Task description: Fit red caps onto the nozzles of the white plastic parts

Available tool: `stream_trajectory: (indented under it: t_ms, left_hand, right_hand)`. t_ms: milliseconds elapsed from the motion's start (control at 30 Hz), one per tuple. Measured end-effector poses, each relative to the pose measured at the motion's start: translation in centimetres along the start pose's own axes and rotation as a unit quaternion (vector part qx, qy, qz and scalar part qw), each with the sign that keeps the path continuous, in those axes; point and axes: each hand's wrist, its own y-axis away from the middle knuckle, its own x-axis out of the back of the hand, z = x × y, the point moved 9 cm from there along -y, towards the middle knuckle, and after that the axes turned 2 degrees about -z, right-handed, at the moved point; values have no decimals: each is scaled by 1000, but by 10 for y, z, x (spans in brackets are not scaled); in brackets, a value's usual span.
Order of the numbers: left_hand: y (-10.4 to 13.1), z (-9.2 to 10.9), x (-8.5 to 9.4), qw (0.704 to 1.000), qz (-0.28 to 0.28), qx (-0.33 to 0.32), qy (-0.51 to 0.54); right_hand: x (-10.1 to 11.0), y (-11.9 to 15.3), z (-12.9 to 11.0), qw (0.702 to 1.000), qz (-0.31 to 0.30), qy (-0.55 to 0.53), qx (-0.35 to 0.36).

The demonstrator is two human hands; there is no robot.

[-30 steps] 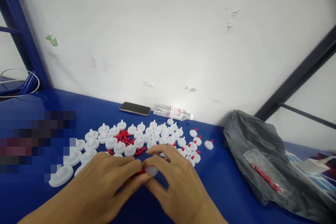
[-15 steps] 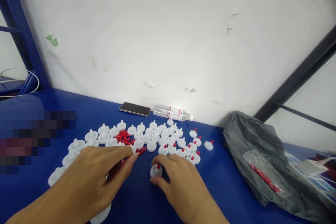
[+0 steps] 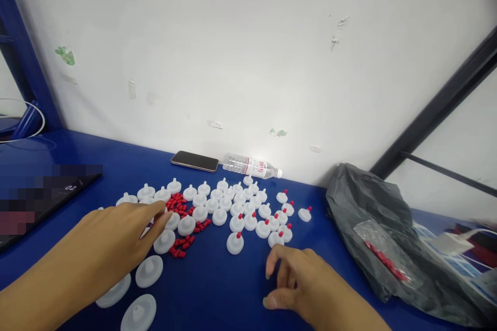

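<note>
My left hand [image 3: 120,235] reaches over a spread of white plastic discs [image 3: 187,225], each with a short spout. Its thumb and index finger are nearly together, and whatever lies between them is too small to make out. Small red caps [image 3: 181,243] lie in a loose pile just right of those fingertips. My right hand [image 3: 310,284] hovers over the front of the table, fingers curled but apart, holding nothing. Left of and beyond it stands a white disc with a red cap [image 3: 235,243] on its spout. More red-capped discs [image 3: 263,228] cluster behind.
At the wall lie a phone [image 3: 194,161] and a plastic bottle [image 3: 252,166] on its side. A dark plastic bag [image 3: 361,201] covers the right side, with a clear bag of red caps [image 3: 388,258] on it. A dark screen [image 3: 73,191] sits at left.
My right hand has let go of the red-capped disc and drawn right and toward me. My left hand has shifted left, uncovering red caps and white discs. The view has turned slightly.
</note>
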Motion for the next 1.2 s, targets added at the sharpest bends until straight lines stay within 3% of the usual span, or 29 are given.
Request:
stream_trajectory:
  t_ms: [133, 333, 467, 600, 733, 800, 933, 1100, 1200]
  left_hand:
    - [3, 4, -16, 996, -70, -2, -53]
    - [5, 8, -13, 998, -29, -5, -55]
    - [4, 12, -15, 997, -37, -9, -66]
    - [3, 12, -13, 995, -25, 18, -97]
    - [4, 14, -10, 995, 17, 4, -102]
    - [5, 13, -9, 993, 33, -1, -113]
    - [5, 13, -6, 989, 38, 12, -140]
    - [2, 16, -2, 996, 22, 7, -89]
    - [3, 18, 1, 999, 36, 1, -38]
  right_hand:
    - [0, -6, 8, 998, 2, -59, 0]
    - [1, -9, 8, 996, -1, -91, 21]
    - [0, -9, -1, 997, -14, -71, 11]
    - [-18, -10, -33, 995, -54, -71, 33]
    - [-42, -11, -90, 982, -69, -7, 176]
    - [-53, -14, -105, 973, -62, 51, 215]
    - [-56, -20, -90, 977, -24, 87, 196]
    - [-40, -14, -51, 970, 98, 133, 180]
    - [-41, -2, -63, 955, 146, 164, 200]
